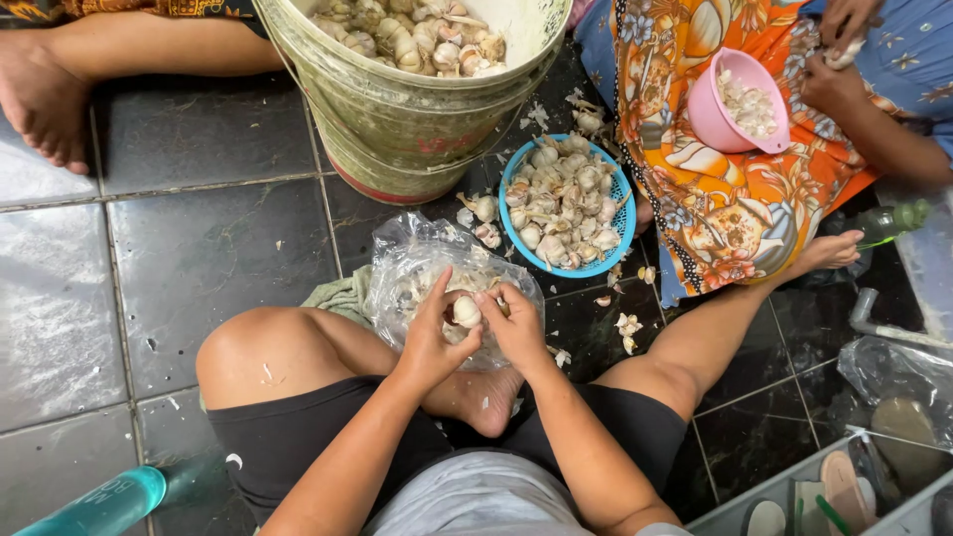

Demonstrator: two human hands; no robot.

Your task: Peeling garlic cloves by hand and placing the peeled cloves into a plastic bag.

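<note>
The person is sitting cross-legged on the tiled floor [189,258], and both hands are meeting over a clear plastic bag [402,263] that is lying just in front of the crossed legs. The left hand [429,342] and the right hand [516,328] are closing together on one garlic bulb [466,312], with thumbs and fingertips pinching it from opposite sides above the bag.

Risk, as a judgement: the bulb is being gripped only at the fingertips, so a slip could be sending it, or loose skin, past the bag's edge onto the floor. The bag is sitting slack and open, so a nudge from a wrist could be spilling its contents.

Pose: both forearms are converging from the knees, wrists bent slightly downward, palms facing each other.

Beyond the bag, a blue basket [516,164] and a large bucket [397,119] are holding more garlic.
</note>
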